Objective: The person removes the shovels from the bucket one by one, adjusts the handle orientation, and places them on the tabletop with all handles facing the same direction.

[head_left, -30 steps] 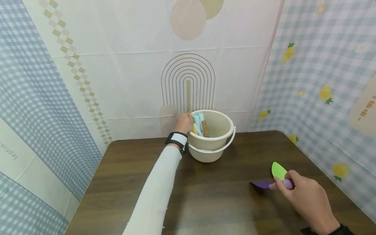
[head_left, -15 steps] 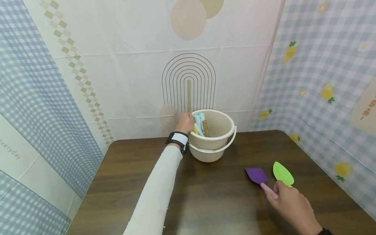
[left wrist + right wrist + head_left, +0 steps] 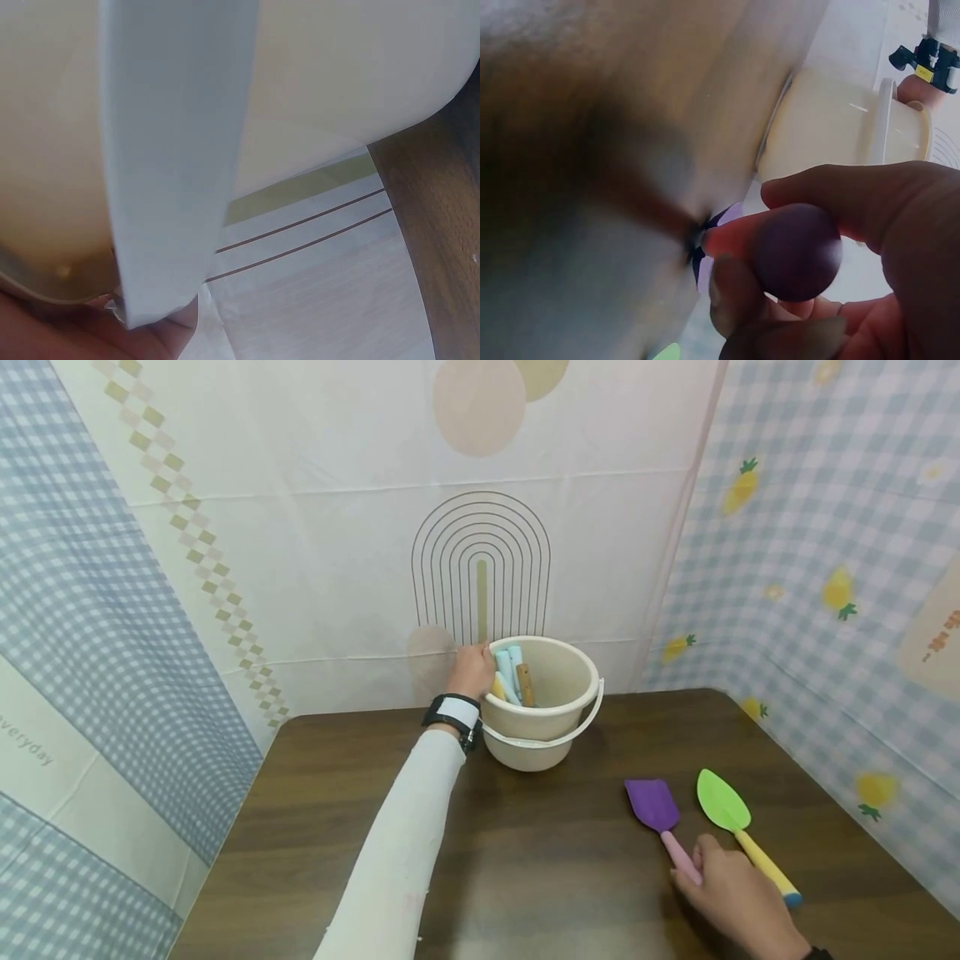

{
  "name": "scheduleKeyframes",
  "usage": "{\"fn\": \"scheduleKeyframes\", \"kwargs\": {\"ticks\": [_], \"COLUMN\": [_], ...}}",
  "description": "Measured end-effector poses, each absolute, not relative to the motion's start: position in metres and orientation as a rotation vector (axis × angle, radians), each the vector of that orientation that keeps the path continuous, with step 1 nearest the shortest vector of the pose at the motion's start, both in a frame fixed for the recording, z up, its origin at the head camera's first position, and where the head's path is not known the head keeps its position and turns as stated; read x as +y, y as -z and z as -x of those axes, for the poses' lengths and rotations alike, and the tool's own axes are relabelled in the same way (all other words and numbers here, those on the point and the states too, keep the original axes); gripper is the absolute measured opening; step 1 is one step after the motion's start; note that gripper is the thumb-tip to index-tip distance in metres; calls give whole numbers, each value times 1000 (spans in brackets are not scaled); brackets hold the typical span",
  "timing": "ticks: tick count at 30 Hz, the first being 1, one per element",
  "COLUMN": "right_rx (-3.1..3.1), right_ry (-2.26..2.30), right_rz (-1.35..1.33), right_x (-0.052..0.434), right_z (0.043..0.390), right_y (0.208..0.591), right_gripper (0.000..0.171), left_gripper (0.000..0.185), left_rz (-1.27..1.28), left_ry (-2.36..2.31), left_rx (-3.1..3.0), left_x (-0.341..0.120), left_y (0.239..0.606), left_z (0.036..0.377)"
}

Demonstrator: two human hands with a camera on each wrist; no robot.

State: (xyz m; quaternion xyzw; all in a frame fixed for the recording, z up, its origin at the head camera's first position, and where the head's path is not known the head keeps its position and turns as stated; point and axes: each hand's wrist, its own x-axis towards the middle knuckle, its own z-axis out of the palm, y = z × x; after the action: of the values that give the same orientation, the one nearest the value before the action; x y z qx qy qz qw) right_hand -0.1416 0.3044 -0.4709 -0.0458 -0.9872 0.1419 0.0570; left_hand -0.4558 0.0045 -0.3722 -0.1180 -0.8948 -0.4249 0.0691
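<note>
My left hand (image 3: 471, 668) grips the left rim of a cream bucket (image 3: 558, 714) at the back of the table; up close I see the bucket wall (image 3: 337, 60) and its white bail handle (image 3: 172, 150). Blue, yellow and wooden tool handles (image 3: 512, 675) stick up inside the bucket. My right hand (image 3: 693, 864) pinches the pink handle of a purple spatula (image 3: 651, 802) that lies flat on the table. In the right wrist view its fingers (image 3: 810, 199) curl round the handle's rounded purple end (image 3: 795, 251). A green scoop (image 3: 722, 802) with a yellow handle lies just right of the spatula, untouched.
The dark wooden table (image 3: 360, 827) is enclosed by patterned cloth walls (image 3: 300, 527) on the left, back and right. The bucket (image 3: 832, 127) stands against the back wall. The table's right edge runs close to the scoop.
My right hand has drawn back toward the near edge and set the purple spatula down flat. The green scoop now lies free beside it. My left hand stays on the bucket.
</note>
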Motion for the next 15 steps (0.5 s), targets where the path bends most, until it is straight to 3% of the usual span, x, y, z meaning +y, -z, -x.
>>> {"fn": "scheduleKeyframes", "kwargs": {"ticks": [15], "right_rx": [-3124], "right_ry": [-472], "right_rz": [258], "right_x": [308], "right_z": [142], "right_y": [477], "right_gripper": [39], "left_gripper": [47], "left_rz": [331], "left_ry": [1309], "left_rx": [-2709], "left_x": [4], "left_y": [372], "left_z": [459]}}
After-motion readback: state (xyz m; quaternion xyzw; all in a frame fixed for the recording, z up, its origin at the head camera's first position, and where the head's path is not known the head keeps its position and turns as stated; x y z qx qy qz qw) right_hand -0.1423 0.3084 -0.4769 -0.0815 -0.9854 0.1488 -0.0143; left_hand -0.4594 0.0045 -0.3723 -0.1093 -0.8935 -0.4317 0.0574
